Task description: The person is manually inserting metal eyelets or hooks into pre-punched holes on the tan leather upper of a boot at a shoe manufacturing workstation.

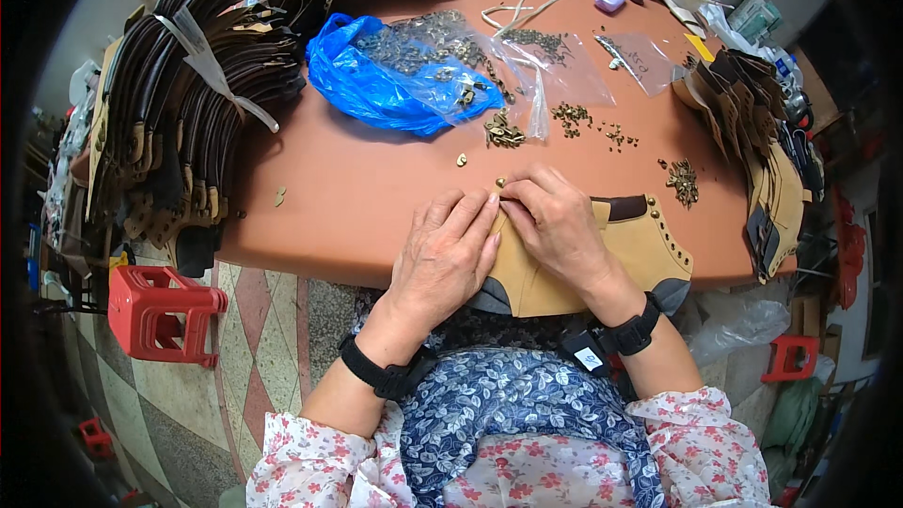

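Observation:
A tan leather shoe upper (pixel 550 282) with dark grey patches and a dark brown collar strip lies at the table's near edge. Brass eyelets line its right-hand edge. My left hand (pixel 440 243) is closed on its left upper edge, thumb and forefinger pressed together there. From the other side my right hand (pixel 557 226) pinches the same edge, fingertips almost meeting the left ones. At the fingertips shows a small brass fitting (pixel 499 183); whether fingers grip it is hard to see. Just beyond lies a loose brass lace hook (pixel 461 160).
Stacked dark leather uppers (pixel 160 85) stand at left, tan uppers (pixel 752 150) at right. Beyond my hands lie a blue plastic bag (pixel 376 94) of metal fittings, a pile of brass hooks (pixel 505 130), loose eyelets (pixel 571 119) and another brass pile (pixel 683 182). A red stool (pixel 160 310) stands lower left.

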A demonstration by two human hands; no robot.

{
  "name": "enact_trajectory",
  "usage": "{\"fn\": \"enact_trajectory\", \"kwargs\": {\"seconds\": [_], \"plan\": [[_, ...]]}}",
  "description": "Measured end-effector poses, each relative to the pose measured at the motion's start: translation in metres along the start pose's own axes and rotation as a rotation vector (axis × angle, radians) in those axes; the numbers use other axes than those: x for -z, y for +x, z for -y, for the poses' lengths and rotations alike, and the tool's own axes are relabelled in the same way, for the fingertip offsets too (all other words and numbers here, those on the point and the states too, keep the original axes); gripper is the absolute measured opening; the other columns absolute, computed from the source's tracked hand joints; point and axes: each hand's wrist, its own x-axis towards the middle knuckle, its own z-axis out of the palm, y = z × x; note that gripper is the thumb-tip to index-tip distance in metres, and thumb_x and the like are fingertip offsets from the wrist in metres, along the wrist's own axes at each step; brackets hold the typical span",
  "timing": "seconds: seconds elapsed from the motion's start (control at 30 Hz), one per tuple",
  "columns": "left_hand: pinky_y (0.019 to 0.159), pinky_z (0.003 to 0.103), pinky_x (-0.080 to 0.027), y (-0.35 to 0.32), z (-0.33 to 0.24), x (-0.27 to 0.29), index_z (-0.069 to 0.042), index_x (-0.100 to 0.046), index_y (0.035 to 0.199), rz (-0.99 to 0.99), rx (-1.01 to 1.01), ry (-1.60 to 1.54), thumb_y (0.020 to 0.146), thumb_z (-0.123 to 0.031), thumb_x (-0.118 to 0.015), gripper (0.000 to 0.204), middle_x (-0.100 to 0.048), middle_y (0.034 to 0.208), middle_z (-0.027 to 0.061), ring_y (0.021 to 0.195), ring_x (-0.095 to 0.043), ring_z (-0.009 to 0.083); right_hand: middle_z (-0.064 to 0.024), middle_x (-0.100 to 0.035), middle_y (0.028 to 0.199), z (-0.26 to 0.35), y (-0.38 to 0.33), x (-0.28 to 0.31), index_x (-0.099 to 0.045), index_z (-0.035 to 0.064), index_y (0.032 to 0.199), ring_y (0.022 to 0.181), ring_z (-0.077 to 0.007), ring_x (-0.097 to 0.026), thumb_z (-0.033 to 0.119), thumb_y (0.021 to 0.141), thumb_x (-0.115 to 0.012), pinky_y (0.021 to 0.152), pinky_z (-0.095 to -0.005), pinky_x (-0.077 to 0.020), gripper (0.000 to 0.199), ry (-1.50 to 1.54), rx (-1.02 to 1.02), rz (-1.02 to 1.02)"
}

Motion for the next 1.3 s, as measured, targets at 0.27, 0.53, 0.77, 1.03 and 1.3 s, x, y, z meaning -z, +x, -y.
{"fn": "enact_trajectory", "kwargs": {"seconds": [0.27, 0.53, 0.77, 1.03, 1.3], "plan": [[0.099, 0.042, -0.044, 0.001, -0.0016, 0.0016, 0.002, -0.065, 0.123, 0.001, -0.005, 0.011, 0.089, -0.016, -0.066, 0.038, -0.061, 0.126, 0.0111, 0.116, -0.055, 0.0279, -0.0091, -0.065, 0.091, 0.0023, 0.0002, -0.002, -0.065, 0.0017, 0.085, 0.083, -0.0292, -0.063, 0.003, 0.082, -0.072, 0.072, -0.0381, -0.0522, 0.008, -0.071, 0.03, -0.011], [0.098, 0.042, -0.044, 0.0008, -0.0013, 0.0001, 0.003, -0.065, 0.123, -0.007, -0.003, 0.017, 0.089, -0.016, -0.065, 0.038, -0.063, 0.124, 0.0121, 0.114, -0.056, 0.0281, -0.0093, -0.064, 0.089, 0.0029, 0.0008, -0.0013, -0.064, 0.0017, 0.085, 0.081, -0.0297, -0.063, 0.002, 0.081, -0.071, 0.071, -0.0384, -0.0518, 0.008, -0.071, 0.042, -0.01], [0.099, 0.042, -0.044, 0.0014, -0.0015, 0.0019, 0.002, -0.065, 0.123, 0.005, 0.007, 0.017, 0.089, -0.016, -0.066, 0.039, -0.062, 0.124, 0.0115, 0.115, -0.056, 0.0278, -0.0108, -0.064, 0.089, 0.0009, 0.0003, -0.0003, -0.063, 0.0013, 0.085, 0.081, -0.0312, -0.063, 0.001, 0.082, -0.07, 0.07, -0.0389, -0.0519, 0.008, -0.035, 0.011, -0.019], [0.097, 0.042, -0.045, 0.002, -0.002, 0.0031, 0.002, -0.065, 0.123, 0.008, 0.007, 0.006, 0.089, -0.016, -0.066, 0.038, -0.062, 0.124, 0.0111, 0.114, -0.055, 0.0274, -0.0113, -0.066, 0.093, 0.0003, -0.0009, 0.0014, -0.066, 0.0005, 0.088, 0.085, -0.0305, -0.065, 0.001, 0.082, -0.071, 0.073, -0.0381, -0.0531, 0.008, 0.007, -0.027, -0.013], [0.097, 0.042, -0.045, 0.0013, -0.001, 0.0001, 0.002, -0.065, 0.123, 0.003, 0.014, 0.0, 0.089, -0.017, -0.066, 0.039, -0.062, 0.125, 0.0114, 0.115, -0.055, 0.0283, -0.0102, -0.065, 0.09, -0.0011, -0.0016, -0.0009, -0.065, 0.0021, 0.087, 0.082, -0.0302, -0.064, 0.004, 0.082, -0.072, 0.072, -0.0388, -0.0516, 0.009, -0.027, -0.003, 0.006]]}}
